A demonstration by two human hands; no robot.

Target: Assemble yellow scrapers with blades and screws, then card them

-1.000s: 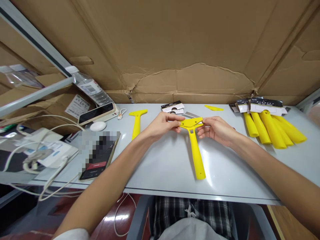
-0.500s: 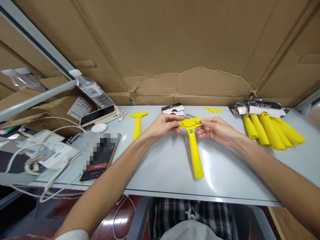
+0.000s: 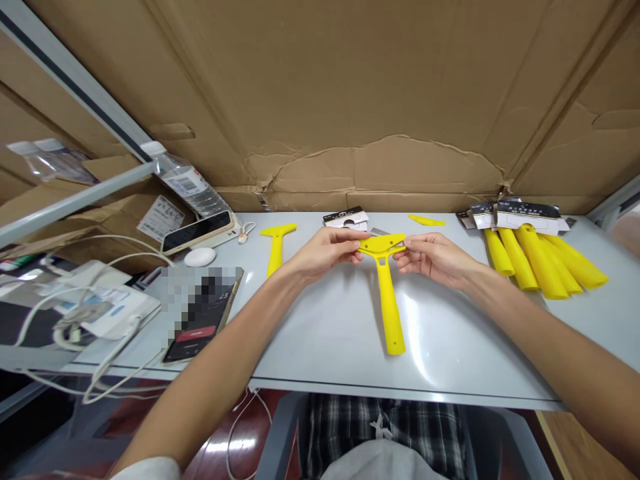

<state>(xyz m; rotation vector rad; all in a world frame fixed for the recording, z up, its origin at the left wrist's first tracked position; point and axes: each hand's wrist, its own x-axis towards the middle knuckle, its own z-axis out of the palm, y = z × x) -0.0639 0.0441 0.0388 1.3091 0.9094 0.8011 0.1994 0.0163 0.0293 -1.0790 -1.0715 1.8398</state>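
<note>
A yellow scraper (image 3: 391, 307) is held by its wide head just above the table, its handle pointing toward me. Over the head lies a yellow cover plate (image 3: 381, 245), tilted so that a gap shows at its right end. My left hand (image 3: 326, 255) pinches the head's left end between thumb and fingers. At the right end, the fingers of my right hand (image 3: 434, 258) are closed on the head; whether they grip the plate too, I cannot tell. Behind the head lies a small grey metal piece (image 3: 379, 232), partly hidden.
Another yellow scraper body (image 3: 275, 252) lies left, partly behind my forearm. A loose yellow plate (image 3: 426, 220) and a black-and-white card (image 3: 346, 218) lie farther back. Several carded yellow scrapers (image 3: 545, 263) are piled right. Left are a phone (image 3: 207, 323), cables and a bottle (image 3: 193, 187).
The scraper's handle end has shifted slightly to the left. The cover plate's right end sits a little higher above the head. Both hands keep their hold.
</note>
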